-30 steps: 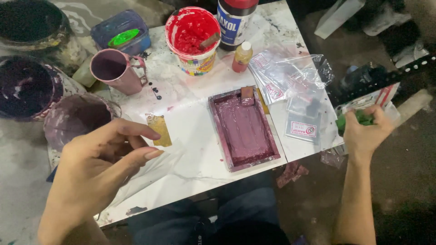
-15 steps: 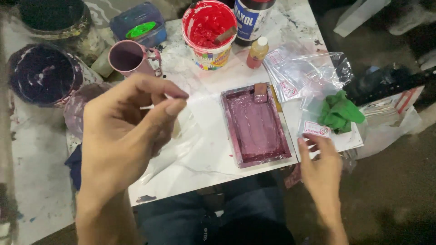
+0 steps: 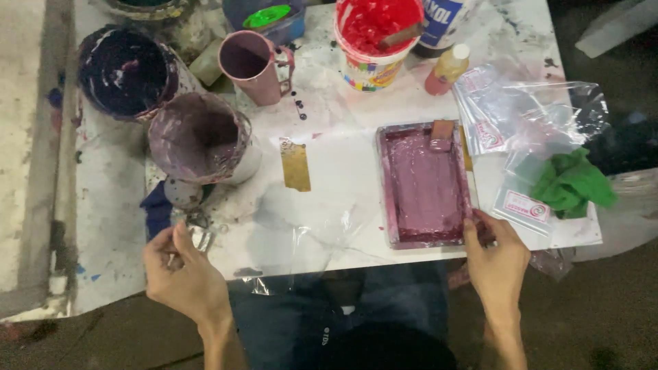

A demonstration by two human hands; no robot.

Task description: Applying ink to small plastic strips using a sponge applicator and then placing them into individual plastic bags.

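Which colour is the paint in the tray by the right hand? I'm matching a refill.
Purplish pink, in the tray, head view.
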